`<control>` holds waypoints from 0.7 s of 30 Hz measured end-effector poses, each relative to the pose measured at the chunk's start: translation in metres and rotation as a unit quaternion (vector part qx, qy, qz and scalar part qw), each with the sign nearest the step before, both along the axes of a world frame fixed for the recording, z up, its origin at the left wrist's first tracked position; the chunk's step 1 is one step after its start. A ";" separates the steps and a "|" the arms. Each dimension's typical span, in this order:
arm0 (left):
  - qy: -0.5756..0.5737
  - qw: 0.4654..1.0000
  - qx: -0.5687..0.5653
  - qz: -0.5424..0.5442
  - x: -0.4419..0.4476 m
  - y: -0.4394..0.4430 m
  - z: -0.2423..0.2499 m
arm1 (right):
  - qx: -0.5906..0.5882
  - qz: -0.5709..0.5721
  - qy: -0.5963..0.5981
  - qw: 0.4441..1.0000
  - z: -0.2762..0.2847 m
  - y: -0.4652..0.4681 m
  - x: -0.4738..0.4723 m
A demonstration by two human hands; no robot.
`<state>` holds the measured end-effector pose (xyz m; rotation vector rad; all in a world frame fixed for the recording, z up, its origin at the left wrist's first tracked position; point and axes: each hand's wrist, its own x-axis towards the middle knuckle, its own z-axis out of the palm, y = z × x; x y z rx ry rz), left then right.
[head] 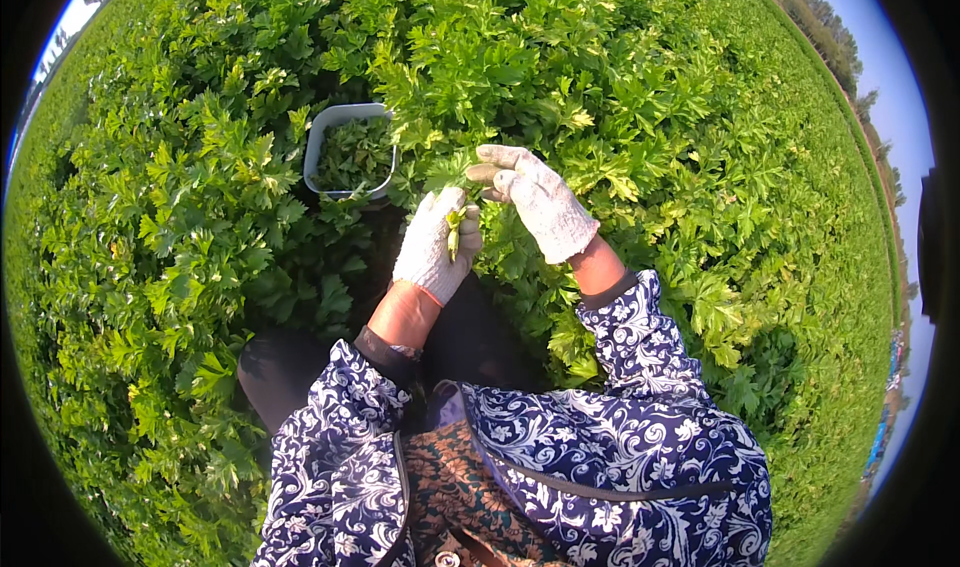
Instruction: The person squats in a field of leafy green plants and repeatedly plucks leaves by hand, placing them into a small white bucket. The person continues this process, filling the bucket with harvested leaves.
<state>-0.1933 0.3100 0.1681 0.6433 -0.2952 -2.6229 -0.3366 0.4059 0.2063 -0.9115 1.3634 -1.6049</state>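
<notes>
My left hand [439,248], in a white knitted glove, is closed around a small bunch of picked leaves. The pale green stem ends [454,235] stick out between thumb and fingers, and a green leaf [450,171] spreads above the fist. My right hand [536,201], also gloved, is just to the right with curved fingers held apart. Its fingertips come close to the leaf; whether they touch it is unclear. No object shows in that hand. Beyond my left hand a pale square plastic container [312,151] stands among the plants, holding loose cut leaves [356,153].
Dense, leafy celery-like plants [510,64] surround me on all sides and press against the container. My dark-trousered knee [266,376] is among the foliage at lower left. Trees [817,23] line the field's far edge at right.
</notes>
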 end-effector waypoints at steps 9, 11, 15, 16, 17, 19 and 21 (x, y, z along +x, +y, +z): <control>-0.065 0.992 -0.097 -0.041 0.004 0.008 0.012 | 0.220 -0.384 -0.074 0.894 -0.110 -0.031 -0.154; -0.070 0.991 -0.105 -0.041 0.007 0.007 0.013 | 0.264 -0.359 -0.066 0.893 -0.109 -0.047 -0.161; -0.065 0.987 -0.134 -0.063 0.010 0.008 0.022 | 0.318 -0.329 -0.045 0.888 -0.118 -0.058 -0.176; -0.067 0.986 -0.140 -0.065 0.011 0.007 0.023 | 0.314 -0.330 -0.048 0.889 -0.120 -0.057 -0.172; -0.068 0.985 -0.146 -0.068 0.011 0.007 0.023 | 0.310 -0.331 -0.050 0.890 -0.124 -0.053 -0.166; -0.067 0.983 -0.158 -0.069 0.013 0.007 0.024 | 0.299 -0.309 -0.056 0.901 -0.133 -0.045 -0.159; -0.062 0.981 -0.170 -0.073 0.015 0.007 0.022 | 0.288 -0.264 -0.070 0.918 -0.151 -0.032 -0.147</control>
